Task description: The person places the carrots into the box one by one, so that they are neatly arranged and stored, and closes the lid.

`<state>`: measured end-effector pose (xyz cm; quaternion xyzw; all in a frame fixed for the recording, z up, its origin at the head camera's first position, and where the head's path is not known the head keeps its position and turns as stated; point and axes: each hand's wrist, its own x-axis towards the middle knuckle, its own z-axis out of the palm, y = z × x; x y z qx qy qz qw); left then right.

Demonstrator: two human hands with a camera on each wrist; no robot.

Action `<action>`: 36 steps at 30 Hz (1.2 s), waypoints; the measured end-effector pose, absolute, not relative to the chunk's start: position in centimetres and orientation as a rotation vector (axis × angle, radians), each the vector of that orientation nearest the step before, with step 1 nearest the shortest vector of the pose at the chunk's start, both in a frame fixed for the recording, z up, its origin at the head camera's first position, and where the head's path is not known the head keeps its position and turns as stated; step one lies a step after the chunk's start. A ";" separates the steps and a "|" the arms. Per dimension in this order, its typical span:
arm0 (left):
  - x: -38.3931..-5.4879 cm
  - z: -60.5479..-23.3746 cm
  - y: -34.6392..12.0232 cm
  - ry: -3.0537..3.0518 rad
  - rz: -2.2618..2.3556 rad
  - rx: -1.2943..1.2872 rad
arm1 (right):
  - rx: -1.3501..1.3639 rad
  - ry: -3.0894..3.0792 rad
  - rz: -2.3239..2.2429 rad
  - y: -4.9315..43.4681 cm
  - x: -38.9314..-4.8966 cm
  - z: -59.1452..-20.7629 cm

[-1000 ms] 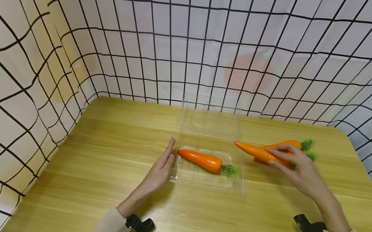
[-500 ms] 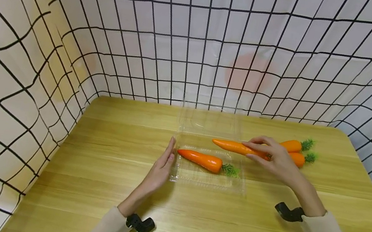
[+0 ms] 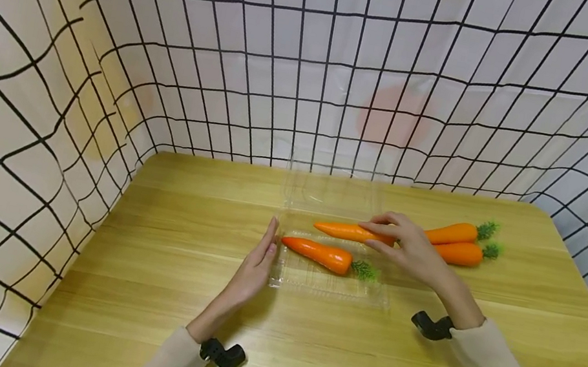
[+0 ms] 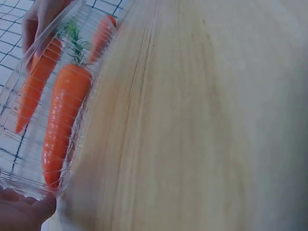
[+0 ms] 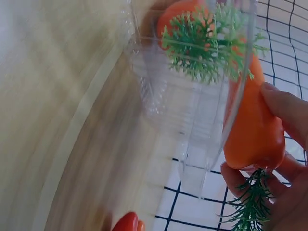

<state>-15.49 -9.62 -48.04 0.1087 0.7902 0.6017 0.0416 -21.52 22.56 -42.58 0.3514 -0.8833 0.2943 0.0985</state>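
The right hand (image 3: pixel 407 243) is pinching a carrot (image 3: pixel 341 230) between thumb and fingers above the clear clamshell (image 3: pixel 320 282) — a second carrot (image 3: pixel 319 254) is lying inside — while the left hand (image 3: pixel 254 265), fingers straight, is touching its end.

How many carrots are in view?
4: first carrot in the clear container, second carrot in the right hand, third carrot and fourth carrot on the table to the right.
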 end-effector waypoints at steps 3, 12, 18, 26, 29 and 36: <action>-15.5 -47.9 -9.6 2.407 1.844 0.338 | 1.035 -2.626 0.886 21.9 -21.7 -42.7; -15.5 -48.0 -9.7 2.405 1.845 0.333 | 0.974 -2.739 0.966 20.4 -22.0 -43.4; -15.5 -48.0 -9.6 2.419 1.837 0.329 | 0.956 -2.785 0.944 19.7 -22.0 -43.7; -15.5 -47.8 -9.5 2.421 1.832 0.323 | 0.924 -2.807 0.926 19.2 -22.1 -43.9; -15.5 -47.8 -9.5 2.423 1.828 0.320 | 0.935 -2.817 0.872 18.9 -22.2 -44.1; -15.6 -48.1 -9.6 2.423 1.836 0.330 | 1.093 -2.822 0.740 18.2 -22.6 -44.4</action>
